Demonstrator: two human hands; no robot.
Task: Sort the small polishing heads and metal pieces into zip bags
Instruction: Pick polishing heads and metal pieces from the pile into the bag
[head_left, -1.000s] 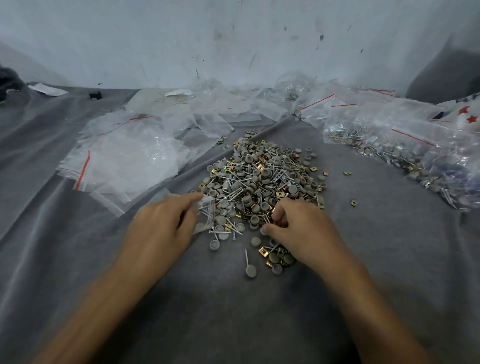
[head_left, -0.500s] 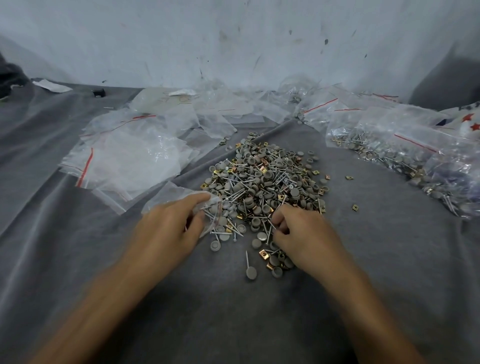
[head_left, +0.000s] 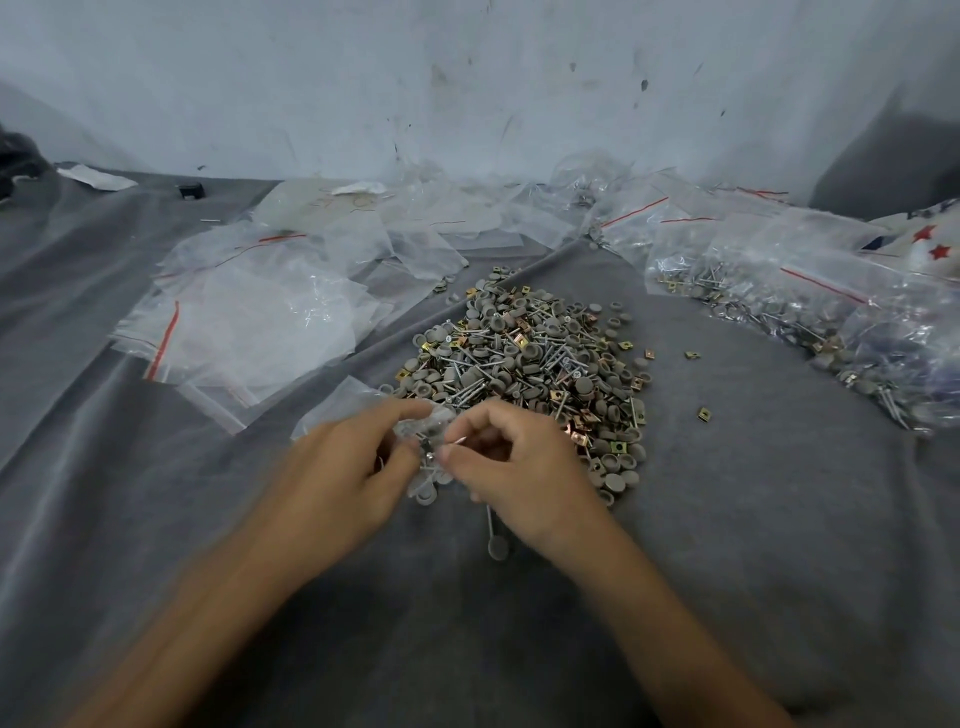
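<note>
A heap (head_left: 524, 364) of grey polishing heads, thin metal pins and gold square pieces lies on the grey cloth (head_left: 727, 545). My left hand (head_left: 343, 478) pinches the mouth of a small clear zip bag (head_left: 332, 410) at the heap's near-left edge. My right hand (head_left: 519, 467) pinches a thin metal pin (head_left: 458, 440) by thumb and forefinger, its tip at the bag's mouth. One polishing head on a pin (head_left: 496, 543) lies loose on the cloth just under my right wrist.
Empty zip bags with red seals (head_left: 234, 322) are spread at the left and back. Filled bags (head_left: 810, 306) of the same parts lie at the right. A few gold pieces (head_left: 704, 413) are scattered right of the heap. A wall rises behind.
My right hand has left the heap's near edge and moved left with a pin to the bag's mouth. My left hand has lifted the bag slightly toward it.
</note>
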